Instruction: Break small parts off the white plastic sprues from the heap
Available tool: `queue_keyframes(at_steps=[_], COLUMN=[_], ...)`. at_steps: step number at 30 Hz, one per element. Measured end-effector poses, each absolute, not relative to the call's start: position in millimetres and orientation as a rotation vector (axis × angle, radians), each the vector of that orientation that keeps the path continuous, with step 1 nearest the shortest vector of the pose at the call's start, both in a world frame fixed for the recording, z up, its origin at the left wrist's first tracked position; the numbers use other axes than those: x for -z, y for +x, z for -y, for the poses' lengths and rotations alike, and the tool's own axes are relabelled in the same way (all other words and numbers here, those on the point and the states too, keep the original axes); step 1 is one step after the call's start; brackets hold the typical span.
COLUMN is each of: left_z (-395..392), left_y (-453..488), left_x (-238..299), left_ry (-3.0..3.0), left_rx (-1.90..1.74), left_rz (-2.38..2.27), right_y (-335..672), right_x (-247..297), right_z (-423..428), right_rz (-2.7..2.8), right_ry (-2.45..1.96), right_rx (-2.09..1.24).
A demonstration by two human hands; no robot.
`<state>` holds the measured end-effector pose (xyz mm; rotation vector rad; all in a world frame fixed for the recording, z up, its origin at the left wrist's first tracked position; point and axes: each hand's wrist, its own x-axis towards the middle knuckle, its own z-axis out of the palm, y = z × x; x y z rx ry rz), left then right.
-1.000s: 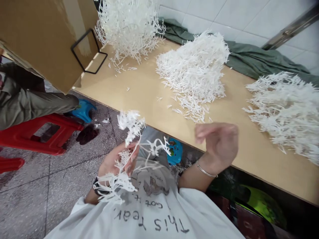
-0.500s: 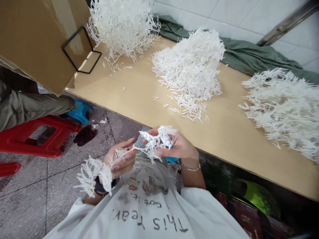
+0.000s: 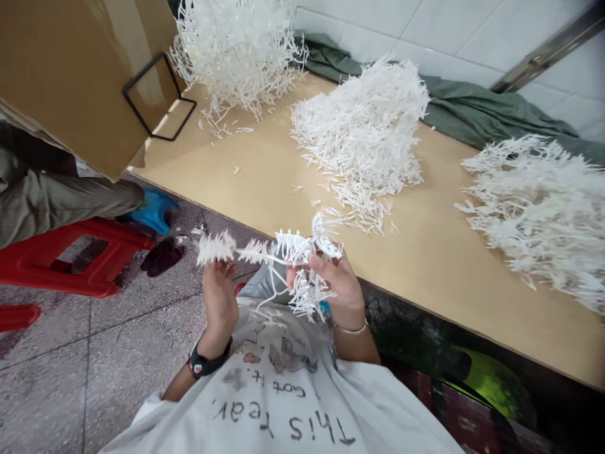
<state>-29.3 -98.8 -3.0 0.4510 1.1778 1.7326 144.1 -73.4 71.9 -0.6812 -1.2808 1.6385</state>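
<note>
My right hand (image 3: 344,284) is closed around a bundle of white branched plastic sprigs (image 3: 293,247), thumb on top and the fingers partly hidden among the fringed pieces. A thin stem runs left from it to a fringed tip (image 3: 216,248) at my left hand (image 3: 220,299). That tip covers most of my left fingers, which look bent against it. More thin stems hang down between the hands, in front of my shirt. On the table (image 3: 265,195) beyond lies a heap of small white sprigs (image 3: 363,126).
A taller tangled white heap (image 3: 236,57) stands at the back left, another pile (image 3: 543,208) at the right. A black wire stand (image 3: 154,101) is beside a cardboard box (image 3: 70,75). Green cloth (image 3: 496,110) lines the wall. A person's leg (image 3: 70,198) and a red stool (image 3: 89,258) are at left.
My left hand has moved up and turned fingers-up. The fringed end that lay over my left wrist now stretches out level at the fingertips. My right hand has shifted slightly left and down.
</note>
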Motion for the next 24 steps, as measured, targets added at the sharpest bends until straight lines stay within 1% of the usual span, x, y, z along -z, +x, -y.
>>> queue_keyframes(at_steps=[3, 4, 5, 6, 8, 10, 12, 17, 19, 22, 24], left_z=[111, 116, 120, 123, 126, 125, 121, 113, 110, 106, 104], left_y=[-23, -23, -23, -23, -23, -22, -18, 0, 6, 9, 7], left_x=[-9, -15, -22, -29, -41, -49, -51, -50, -50, -50, -49], left_ry=[0.630, 0.793, 0.994, 1.185, 1.435, 1.483, 1.408, 1.021, 0.892, 0.830, 0.888], left_rx=[-2.233, -2.362, -2.387, -2.307, -1.935, -1.549, -1.374, -1.434, -1.433, -1.461, -1.488], left_rz=[-1.259, -1.235, -1.191, -1.154, -1.138, -1.126, -1.085, -0.877, -0.830, -0.907, -0.991], right_y=[141, 140, 138, 136, 131, 125, 121, 121, 124, 127, 127], right_x=[-73, -73, -73, -74, -73, -72, -70, -61, -55, -48, -46], right_z=[75, 76, 77, 78, 82, 85, 87, 90, 91, 96, 99], right_rz=[1.284, 1.273, 1.251, 1.219, 1.138, 1.068, 1.023, 1.058, 1.060, 1.069, 1.141], right_ry=[-0.716, -0.725, -0.737, -0.747, -0.748, -0.741, -0.759, -0.913, -0.921, -0.940, -0.996], right_rx=[-1.595, -1.584, -1.576, -1.575, -1.598, -1.634, -1.651, -1.561, -1.582, -1.596, -1.437])
